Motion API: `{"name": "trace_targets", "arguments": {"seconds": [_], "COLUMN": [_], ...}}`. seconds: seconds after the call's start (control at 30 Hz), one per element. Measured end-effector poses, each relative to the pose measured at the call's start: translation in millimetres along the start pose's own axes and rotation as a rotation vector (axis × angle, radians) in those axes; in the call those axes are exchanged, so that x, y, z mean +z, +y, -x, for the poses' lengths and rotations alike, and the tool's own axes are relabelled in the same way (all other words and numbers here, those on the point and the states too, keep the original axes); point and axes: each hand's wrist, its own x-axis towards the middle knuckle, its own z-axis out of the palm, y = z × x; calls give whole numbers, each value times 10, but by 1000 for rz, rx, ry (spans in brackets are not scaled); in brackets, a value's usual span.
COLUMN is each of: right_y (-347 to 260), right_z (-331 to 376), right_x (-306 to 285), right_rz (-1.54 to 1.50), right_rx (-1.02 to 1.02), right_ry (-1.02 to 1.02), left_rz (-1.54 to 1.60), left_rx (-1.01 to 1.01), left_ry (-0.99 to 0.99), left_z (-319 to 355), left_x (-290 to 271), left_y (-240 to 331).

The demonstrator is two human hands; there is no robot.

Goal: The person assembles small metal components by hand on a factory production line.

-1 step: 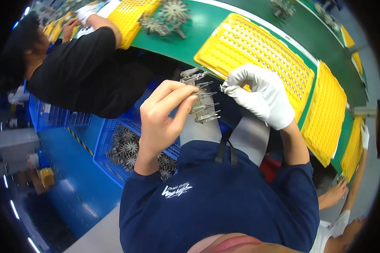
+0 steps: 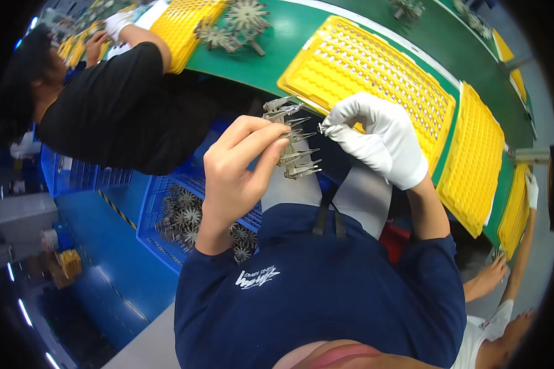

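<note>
My left hand (image 2: 243,166), bare, is closed with thumb and fingertips pinching a grey metal clip fixture (image 2: 292,157) with several thin prongs pointing to the right. In a white glove, my right hand (image 2: 378,138) pinches a small shiny metal part (image 2: 322,128) between thumb and forefinger. That part is held just right of the prong tips, with a narrow gap between. The exact shape of the small part is too fine to make out. Both hands are above my lap, in front of the bench edge.
On the green bench (image 2: 228,71) lie a yellow tray (image 2: 308,67) with rows of small pale parts and another yellow tray (image 2: 471,160). Star-shaped metal fixtures (image 2: 246,17) stand farther left. A blue crate (image 2: 146,224) of similar fixtures is at my left. Co-workers sit on both sides.
The bench and trays have shifted slightly up and left in the view. Both hands keep the same holds, nearly in place.
</note>
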Motion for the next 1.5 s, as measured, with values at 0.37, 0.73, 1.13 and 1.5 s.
{"name": "trace_targets", "arguments": {"seconds": [0.37,0.73,1.13,1.5], "right_y": [-13,-18,35,383], "right_z": [311,255,262,828], "right_x": [4,-25,131,-339], "right_rz": [-27,216,352,472], "right_rx": [28,-163,-269,-125], "right_ry": [113,94,177,289], "left_rz": [16,21,-41,132], "left_rx": [123,123,279,-83], "left_ry": [-127,-176,-203,-339], "left_z": [-97,-106,-74,174], "left_x": [205,193,296,518], "left_y": [117,74,23,56]}}
